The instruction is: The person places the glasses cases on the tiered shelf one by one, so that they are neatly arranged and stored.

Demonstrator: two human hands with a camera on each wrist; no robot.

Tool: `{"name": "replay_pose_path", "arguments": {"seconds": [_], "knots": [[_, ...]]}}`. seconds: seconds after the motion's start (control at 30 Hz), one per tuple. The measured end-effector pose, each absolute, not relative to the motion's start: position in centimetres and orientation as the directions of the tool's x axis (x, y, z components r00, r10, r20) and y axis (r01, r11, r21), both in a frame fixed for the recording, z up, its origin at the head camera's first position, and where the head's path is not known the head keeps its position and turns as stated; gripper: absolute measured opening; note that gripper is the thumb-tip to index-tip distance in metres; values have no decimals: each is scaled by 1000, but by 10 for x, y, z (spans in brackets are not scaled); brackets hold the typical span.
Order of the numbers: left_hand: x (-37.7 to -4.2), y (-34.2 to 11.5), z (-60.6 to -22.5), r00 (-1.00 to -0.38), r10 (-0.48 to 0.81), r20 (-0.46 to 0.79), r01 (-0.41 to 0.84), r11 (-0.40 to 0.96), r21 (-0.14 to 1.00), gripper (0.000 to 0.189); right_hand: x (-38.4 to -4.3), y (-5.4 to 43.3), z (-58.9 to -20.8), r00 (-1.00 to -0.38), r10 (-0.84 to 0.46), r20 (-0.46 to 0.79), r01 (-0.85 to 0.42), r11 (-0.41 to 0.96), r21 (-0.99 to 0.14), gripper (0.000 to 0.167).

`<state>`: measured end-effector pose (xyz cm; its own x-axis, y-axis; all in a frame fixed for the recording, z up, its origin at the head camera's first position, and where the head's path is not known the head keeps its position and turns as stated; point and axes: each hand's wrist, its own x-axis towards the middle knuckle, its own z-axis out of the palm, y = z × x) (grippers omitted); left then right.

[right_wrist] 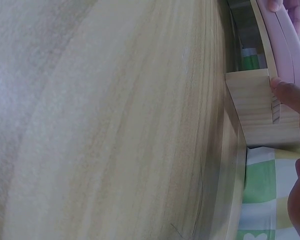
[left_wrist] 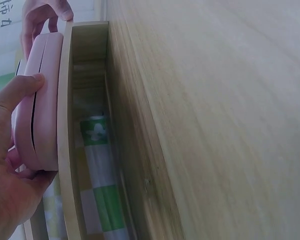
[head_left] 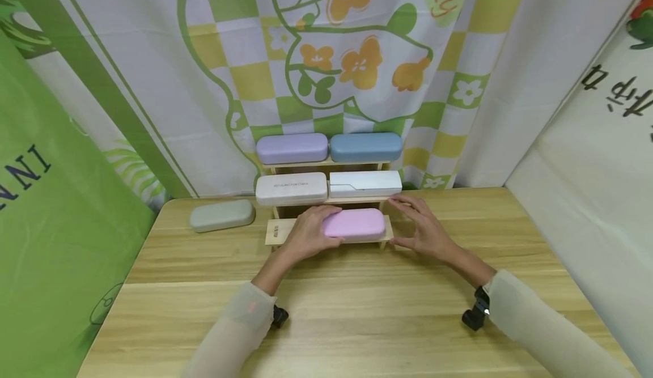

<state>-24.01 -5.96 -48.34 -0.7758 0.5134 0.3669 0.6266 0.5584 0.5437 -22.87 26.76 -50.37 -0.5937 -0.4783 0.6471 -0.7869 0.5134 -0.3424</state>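
In the head view, a pink glasses case (head_left: pixel 358 223) lies lengthwise on the right part of the lowest step of a three-tier wooden display stand (head_left: pixel 278 232). My left hand (head_left: pixel 308 235) grips its left end. The left wrist view shows the thumb across the case's front, over the dark seam of its lid, and fingers under the near end. My right hand (head_left: pixel 424 232) is spread at the stand's right side, its thumb touching the end of the lowest step and its fingertips near the middle step.
On the top step sit a lavender case (head_left: pixel 292 148) and a blue case (head_left: pixel 365 148). The middle step holds a cream case (head_left: pixel 291 189) and a white case (head_left: pixel 365 183). A grey-green case (head_left: pixel 222 216) lies left on the wooden table (head_left: pixel 357 321). A patterned curtain (head_left: pixel 336 83) hangs behind.
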Motion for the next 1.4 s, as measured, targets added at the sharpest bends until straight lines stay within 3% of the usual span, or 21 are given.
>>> {"name": "replay_pose_path", "arguments": {"seconds": [0.4,1.4], "knots": [[-245,-47,-487,-804,508,309,577,540,613,71,-228,268,-502,-582,-478,659,-797,498,-342,104],[-244,-33,-491,-795,505,335,594,542,595,71,-226,267,-501,-599,-472,647,-785,507,-356,105]]}}
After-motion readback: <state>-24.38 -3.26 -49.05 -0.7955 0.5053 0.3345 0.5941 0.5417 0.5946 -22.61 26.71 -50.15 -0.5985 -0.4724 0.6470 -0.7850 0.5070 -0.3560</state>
